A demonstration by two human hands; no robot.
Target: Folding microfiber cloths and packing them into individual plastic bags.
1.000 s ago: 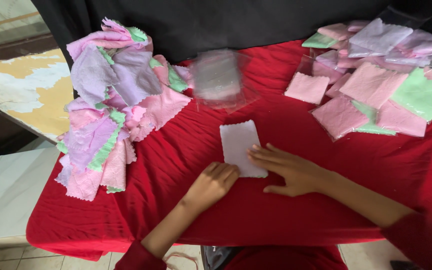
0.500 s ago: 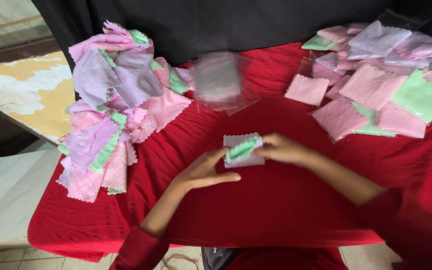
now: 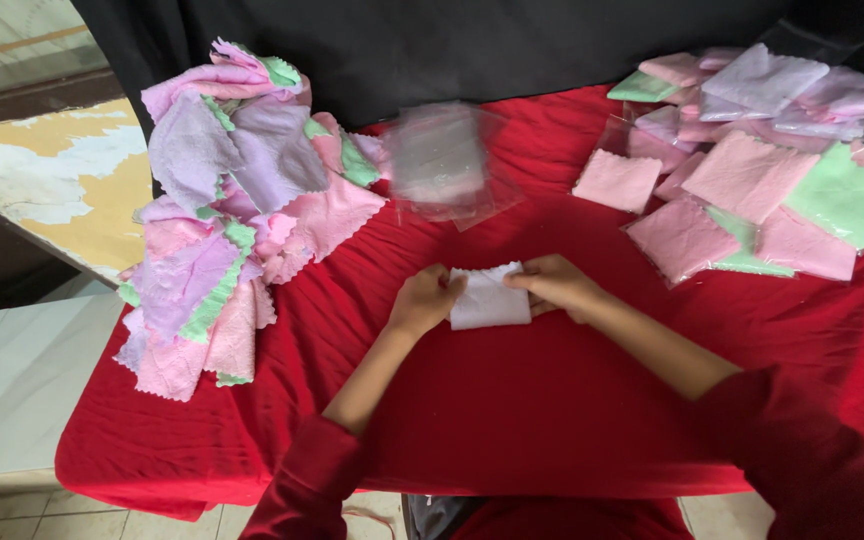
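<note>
White cloth (image 3: 489, 300) lies folded on the red surface (image 3: 552, 400), mid-front, between both hands.

Risk: the fold looks loose; if either pinch slips the layers could spring open or go askew. Cloth is thin and limp, and the wrinkled surface cover could drag along with it. Clear bags (image 3: 442, 160) just behind could be nudged by the knuckles.

Left hand (image 3: 424, 300): forearm angled in from below, fingers curled, pinching the cloth's left edge.
Right hand (image 3: 552, 283): palm down, fingers pressed together on the cloth's upper right edge.

Loose cloth pile (image 3: 232, 200) far left; bagged stack (image 3: 772, 170) far right.
</note>
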